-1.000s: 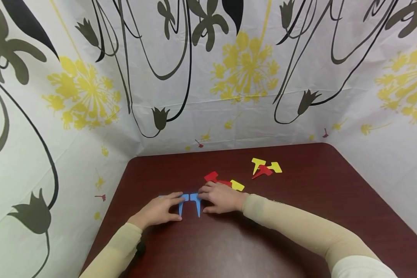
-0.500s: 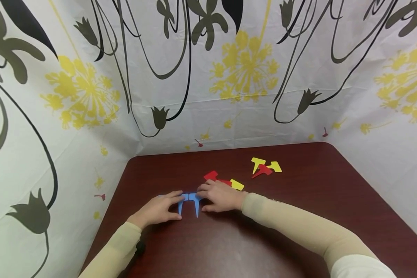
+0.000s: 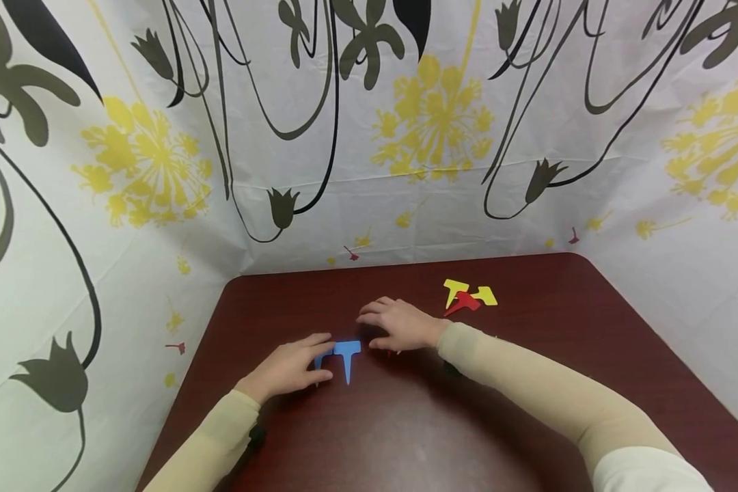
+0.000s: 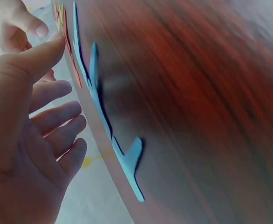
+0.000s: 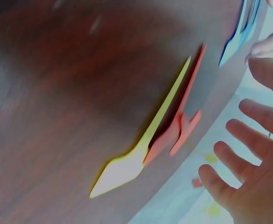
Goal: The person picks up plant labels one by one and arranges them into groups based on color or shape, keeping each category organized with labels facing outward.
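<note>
T-shaped blue plant labels lie in a row on the table; the rightmost blue label (image 3: pixel 347 350) shows fully in the head view. My left hand (image 3: pixel 289 365) is over the labels to its left, partly hiding them. In the left wrist view its fingers are loosely bent and hold nothing, with a blue label (image 4: pixel 134 156) near them. My right hand (image 3: pixel 402 324) is over a small group of labels, mostly hidden from the head view. The right wrist view shows a yellow label (image 5: pixel 122 173) and red labels (image 5: pixel 176 126) there, apart from its spread fingers.
Farther back on the right lie two yellow labels (image 3: pixel 456 287) and a red label (image 3: pixel 465 301), close together. The dark red-brown table (image 3: pixel 369 437) ends at a patterned white cloth (image 3: pixel 357 157) behind and at both sides.
My right hand has let go of the rightmost blue label and moved right and back over the red and yellow group. My left hand has shifted slightly right.
</note>
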Demonstrator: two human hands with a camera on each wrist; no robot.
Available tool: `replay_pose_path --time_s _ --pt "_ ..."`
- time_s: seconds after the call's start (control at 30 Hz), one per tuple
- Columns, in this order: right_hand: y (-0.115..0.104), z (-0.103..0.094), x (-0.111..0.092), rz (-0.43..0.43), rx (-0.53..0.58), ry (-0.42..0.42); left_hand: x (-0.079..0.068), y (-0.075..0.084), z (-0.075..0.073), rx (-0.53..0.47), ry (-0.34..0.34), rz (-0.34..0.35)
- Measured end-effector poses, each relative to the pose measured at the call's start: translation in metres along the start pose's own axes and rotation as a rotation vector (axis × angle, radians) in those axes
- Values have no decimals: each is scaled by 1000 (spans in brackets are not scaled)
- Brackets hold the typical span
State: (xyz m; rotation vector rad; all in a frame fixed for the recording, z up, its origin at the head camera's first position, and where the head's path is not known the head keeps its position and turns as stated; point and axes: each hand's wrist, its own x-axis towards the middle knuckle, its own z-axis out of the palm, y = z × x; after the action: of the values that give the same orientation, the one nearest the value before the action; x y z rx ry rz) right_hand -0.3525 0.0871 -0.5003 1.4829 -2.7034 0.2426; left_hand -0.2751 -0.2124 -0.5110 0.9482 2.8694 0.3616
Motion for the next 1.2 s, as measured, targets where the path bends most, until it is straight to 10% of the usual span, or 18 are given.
replay_pose_path --time_s 0.43,0.63,1.2 --pt "32 -1 -22 208 51 -99 13 16 9 45 -8 12" --pt "30 5 -32 263 6 -20 17 24 11 43 -1 13" --pt "23 13 -45 243 -54 -2 21 30 14 67 -40 2"
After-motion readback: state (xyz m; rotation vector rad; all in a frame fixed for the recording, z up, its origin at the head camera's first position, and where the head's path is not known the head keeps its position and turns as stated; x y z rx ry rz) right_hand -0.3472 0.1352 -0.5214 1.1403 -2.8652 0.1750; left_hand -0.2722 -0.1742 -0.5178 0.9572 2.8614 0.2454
